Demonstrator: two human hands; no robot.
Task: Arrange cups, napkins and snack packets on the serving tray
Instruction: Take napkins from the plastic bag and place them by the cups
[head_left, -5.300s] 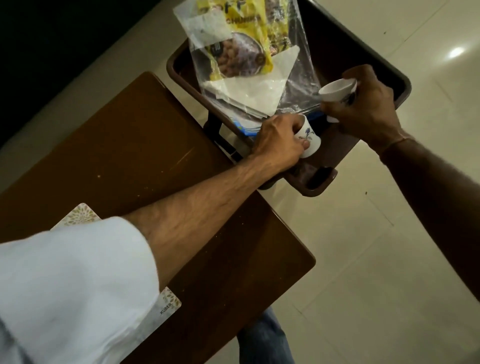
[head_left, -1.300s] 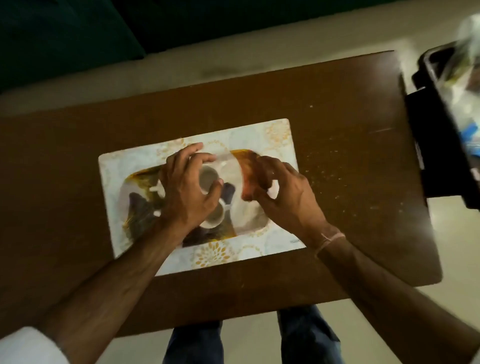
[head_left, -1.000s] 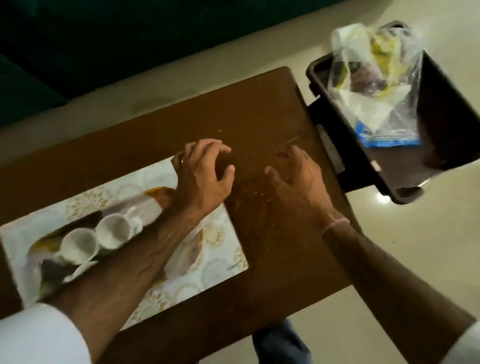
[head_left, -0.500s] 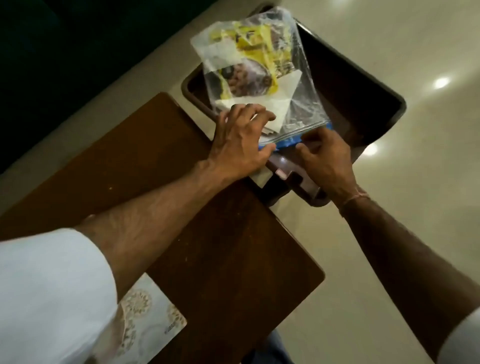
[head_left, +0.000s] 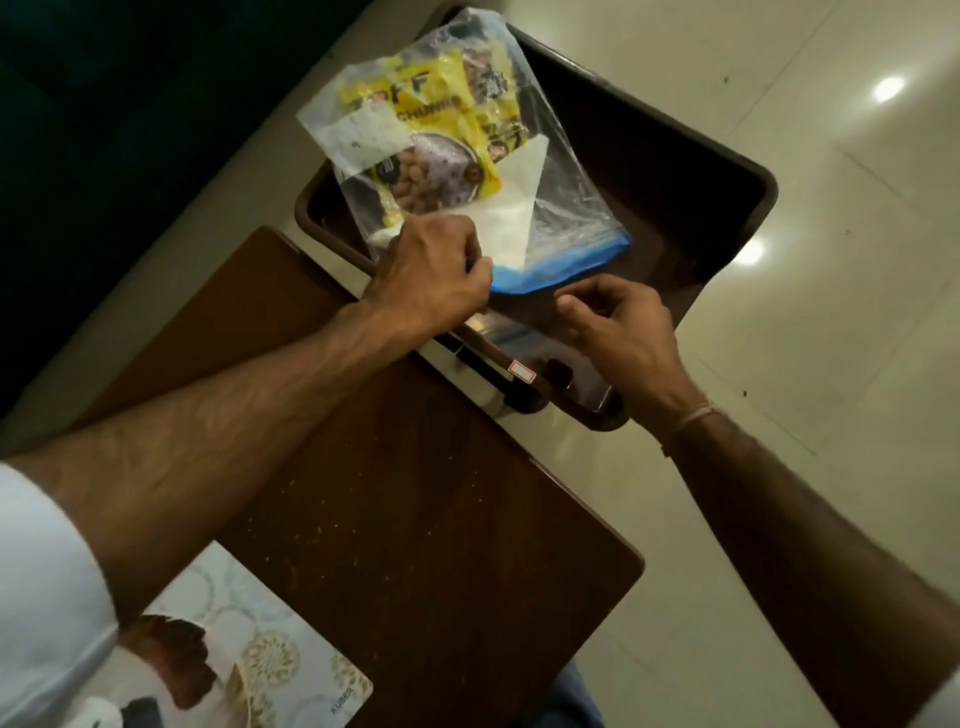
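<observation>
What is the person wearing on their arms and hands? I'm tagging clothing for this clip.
Bare hands, no gloves or rings visible. The left arm has a white sleeve pushed up the forearm. The right wrist carries a thin pale thread band.

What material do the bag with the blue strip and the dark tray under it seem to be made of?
Bag: thin clear plastic, glossy; it is see-through, crinkled, and catches glints. Tray: probably moulded plastic, dark brown, smooth; rounded rim and a cut-out handle suggest this, though coated metal is possible.

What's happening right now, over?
Left hand gripping zip bag at its blue seal. Right hand beside seal, fingers curled. Bag still in brown bin. Nothing blocking.
</observation>
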